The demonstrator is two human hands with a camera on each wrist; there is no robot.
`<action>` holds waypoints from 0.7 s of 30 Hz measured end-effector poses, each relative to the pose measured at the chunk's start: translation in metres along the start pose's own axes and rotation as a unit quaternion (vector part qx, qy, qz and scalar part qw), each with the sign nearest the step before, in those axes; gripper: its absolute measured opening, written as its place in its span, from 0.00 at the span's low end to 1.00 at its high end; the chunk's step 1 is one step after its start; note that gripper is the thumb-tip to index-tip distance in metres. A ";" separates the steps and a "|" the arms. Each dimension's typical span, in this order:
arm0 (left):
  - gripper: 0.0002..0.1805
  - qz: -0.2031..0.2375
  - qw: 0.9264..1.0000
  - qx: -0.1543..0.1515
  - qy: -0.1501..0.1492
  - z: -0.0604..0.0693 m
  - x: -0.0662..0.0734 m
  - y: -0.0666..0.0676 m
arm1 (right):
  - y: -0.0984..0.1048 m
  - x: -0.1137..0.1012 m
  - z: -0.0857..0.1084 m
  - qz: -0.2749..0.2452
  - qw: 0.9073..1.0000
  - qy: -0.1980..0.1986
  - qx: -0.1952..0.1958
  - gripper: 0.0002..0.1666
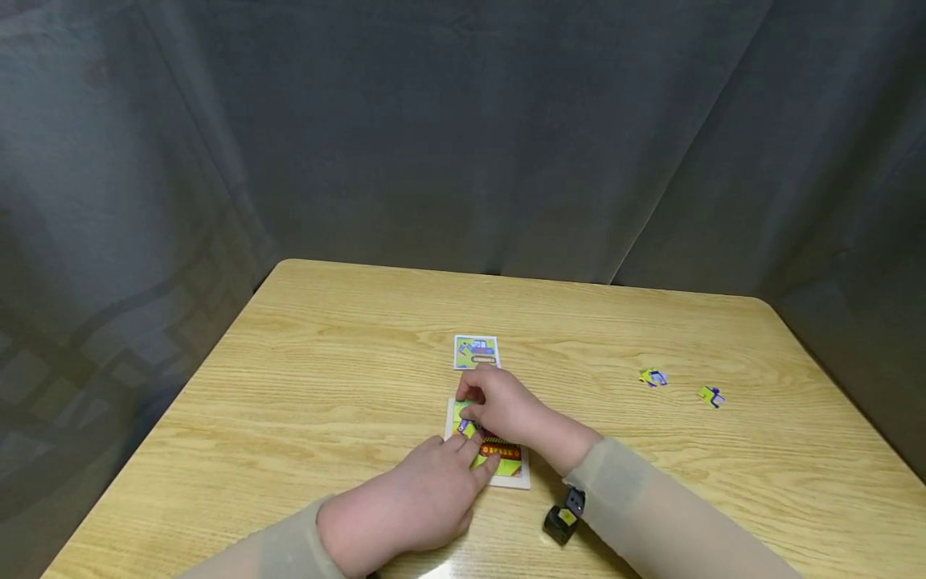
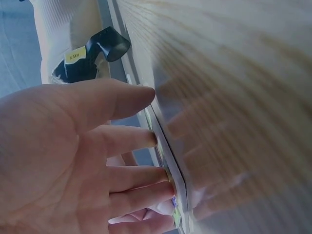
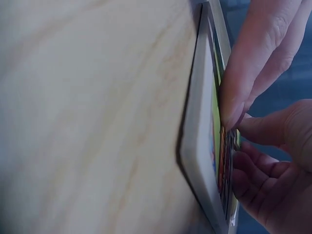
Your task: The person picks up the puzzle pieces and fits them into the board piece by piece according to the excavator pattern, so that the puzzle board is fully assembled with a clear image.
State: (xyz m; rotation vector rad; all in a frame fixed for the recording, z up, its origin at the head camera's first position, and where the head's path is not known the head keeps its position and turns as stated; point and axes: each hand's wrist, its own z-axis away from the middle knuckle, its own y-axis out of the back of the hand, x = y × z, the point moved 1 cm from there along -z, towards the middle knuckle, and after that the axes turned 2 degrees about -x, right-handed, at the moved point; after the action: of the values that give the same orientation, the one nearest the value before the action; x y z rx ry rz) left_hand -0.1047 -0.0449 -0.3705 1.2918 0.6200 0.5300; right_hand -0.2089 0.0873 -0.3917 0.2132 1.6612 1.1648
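Note:
A white-framed puzzle board (image 1: 515, 482) with a green, yellow and red picture lies flat on the table. My left hand (image 1: 423, 498) rests on its lower left part, fingers extended and fingertips on the picture. Over the board's upper part, my right hand (image 1: 502, 406) pinches a small puzzle piece between thumb and curled fingers; the fingers hide much of it. In the left wrist view, the left hand (image 2: 122, 161) has its fingertips along the board's edge (image 2: 168, 151). The right wrist view has the board's pale rim (image 3: 195, 141) close up, with both hands over it.
Behind the board lies a small square picture card (image 1: 476, 362). Two loose puzzle pieces, one nearer (image 1: 712, 396) and one farther back (image 1: 653, 377), lie on the table (image 1: 347, 354) to the right. A black wrist camera (image 1: 563, 519) hangs at the right sleeve. Dark curtains surround the table.

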 end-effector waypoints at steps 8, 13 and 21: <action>0.31 0.001 1.000 0.002 -0.001 0.000 -0.001 -0.001 | 0.001 -0.006 0.006 0.094 0.995 0.022 0.009 0.06; 0.32 -0.008 1.000 0.013 -0.006 0.000 -0.001 -0.001 | 0.001 -0.010 0.012 0.152 0.986 0.068 0.013 0.07; 0.31 -0.012 1.000 0.016 -0.003 0.000 0.000 -0.002 | 0.001 -0.017 0.025 0.256 0.958 0.131 0.002 0.09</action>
State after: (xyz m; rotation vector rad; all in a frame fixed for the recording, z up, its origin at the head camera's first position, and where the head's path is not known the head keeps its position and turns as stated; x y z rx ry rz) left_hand -0.1052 -0.0454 -0.3722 1.3135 0.6409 0.4990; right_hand -0.1816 0.0911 -0.3799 0.5355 1.9023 1.6319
